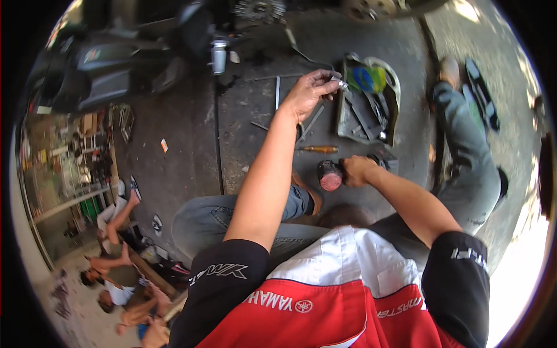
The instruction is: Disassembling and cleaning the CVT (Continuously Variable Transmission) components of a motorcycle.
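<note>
My left hand (310,94) reaches out over the floor and pinches a small silver socket (341,84) between thumb and fingers, beside the tray's left edge. Nearer to me, my right hand (358,170) is wrapped round the grip of a dark cordless impact wrench (329,176). Its round, reddish end faces me and its battery end lies to the right. Socket and wrench are apart. Just beyond the wrench, a screwdriver (321,149) with an amber handle lies on the floor. A pale tool tray (397,87) holds several dark tools and a green-and-blue packet (366,79).
Metal bars and wrenches (277,93) lie left of the tray. A silver cylinder (219,57) stands near a dark motorcycle (110,66) at the far left. To the right are a leg in grey trousers (464,139) and a dark sandal (483,95). Several people (119,290) sit at the lower left.
</note>
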Available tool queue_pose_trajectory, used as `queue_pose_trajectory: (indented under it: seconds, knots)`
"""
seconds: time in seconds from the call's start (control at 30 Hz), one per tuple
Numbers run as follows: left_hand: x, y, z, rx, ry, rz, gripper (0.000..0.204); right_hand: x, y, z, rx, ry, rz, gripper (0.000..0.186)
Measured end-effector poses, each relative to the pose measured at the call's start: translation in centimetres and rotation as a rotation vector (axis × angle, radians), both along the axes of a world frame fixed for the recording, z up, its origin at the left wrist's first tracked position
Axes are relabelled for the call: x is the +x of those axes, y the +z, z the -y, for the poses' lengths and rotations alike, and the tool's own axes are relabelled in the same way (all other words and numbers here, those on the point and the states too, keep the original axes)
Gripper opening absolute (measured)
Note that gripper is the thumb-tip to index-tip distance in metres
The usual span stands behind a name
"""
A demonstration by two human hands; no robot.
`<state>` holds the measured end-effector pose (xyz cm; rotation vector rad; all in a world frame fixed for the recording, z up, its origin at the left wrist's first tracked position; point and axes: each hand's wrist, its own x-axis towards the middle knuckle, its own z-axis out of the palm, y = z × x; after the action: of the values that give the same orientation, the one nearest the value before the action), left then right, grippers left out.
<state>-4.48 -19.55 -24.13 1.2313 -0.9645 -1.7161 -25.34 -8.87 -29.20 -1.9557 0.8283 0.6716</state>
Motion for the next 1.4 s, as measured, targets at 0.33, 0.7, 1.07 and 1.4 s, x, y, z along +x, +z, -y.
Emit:
queue_pose_trajectory:
  seconds: [0.33,0.7,1.07,1.4]
  knots:
    - [1.4,3.8,-2.3,0.065,0.581,-0.409,0.026,-2.5,14.3,6.7,-0.721,-0.131,0.653,0.035]
    - [-3.0,7.0,-1.4,0.094,0.546,-0.536,0.020,-1.9,14.6,7.8,-0.502,-0.665,0.873,0.038]
    - [-1.7,7.0,-1.3,0.009,0.517,-0.221,0.020,-1.7,13.3,8.2,-0.837,-0.337,0.714,0.037]
    - [0.7,5.5,-0.9,-0.002,0.583,-0.189,0.020,1.1,9.7,10.4,-0.491,-0.496,0.736,0.055]
